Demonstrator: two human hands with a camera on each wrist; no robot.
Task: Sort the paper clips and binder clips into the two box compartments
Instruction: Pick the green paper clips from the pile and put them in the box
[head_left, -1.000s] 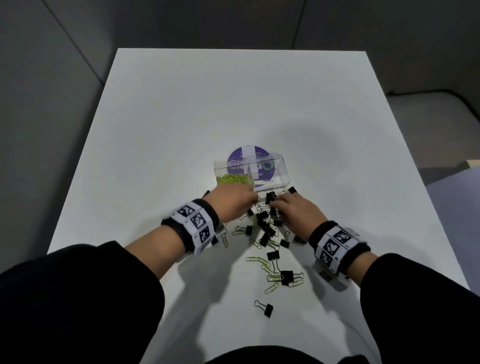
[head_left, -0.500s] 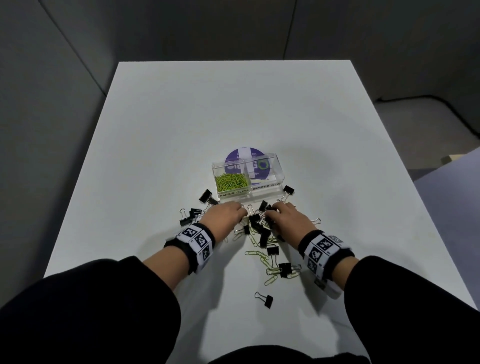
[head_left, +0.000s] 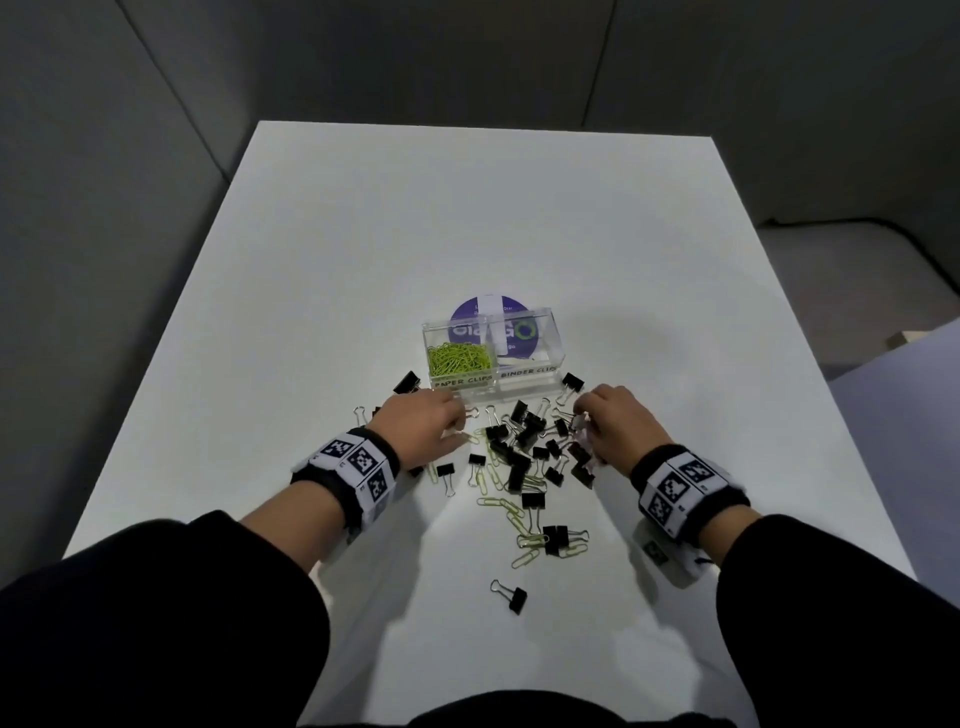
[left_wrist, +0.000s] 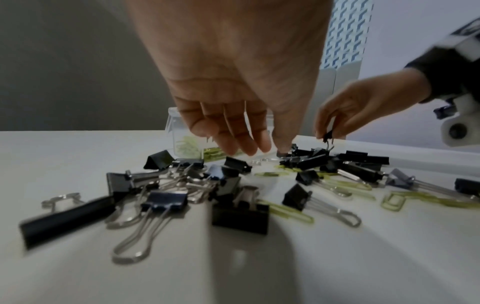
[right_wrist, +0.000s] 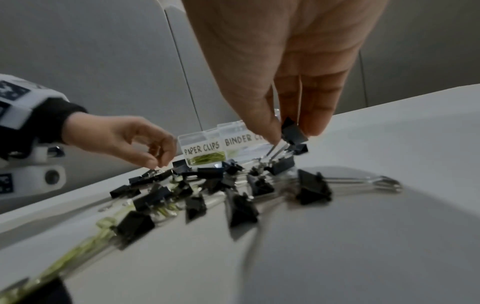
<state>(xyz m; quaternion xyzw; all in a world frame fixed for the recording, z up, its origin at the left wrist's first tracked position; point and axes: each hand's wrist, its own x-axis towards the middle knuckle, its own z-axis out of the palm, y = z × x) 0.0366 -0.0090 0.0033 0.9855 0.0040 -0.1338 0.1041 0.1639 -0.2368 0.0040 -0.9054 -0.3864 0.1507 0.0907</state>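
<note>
A clear two-compartment box stands mid-table. Its left side, labelled PAPER CLIPS, holds green paper clips; no clips show in the side labelled BINDER CLIPS. In front of it lies a mixed pile of black binder clips and green paper clips. My left hand reaches down at the pile's left edge with loose fingers, and nothing shows between them. My right hand is at the pile's right edge, where thumb and fingers pinch one black binder clip just above the table.
A round purple sticker lies under and behind the box. Stray binder clips lie left of the box, right of it and near me. The white table has dark walls behind it.
My left hand has come back from the paper clip compartment down to the pile. My right hand has shifted right and taken up a binder clip. The head view has tilted.
</note>
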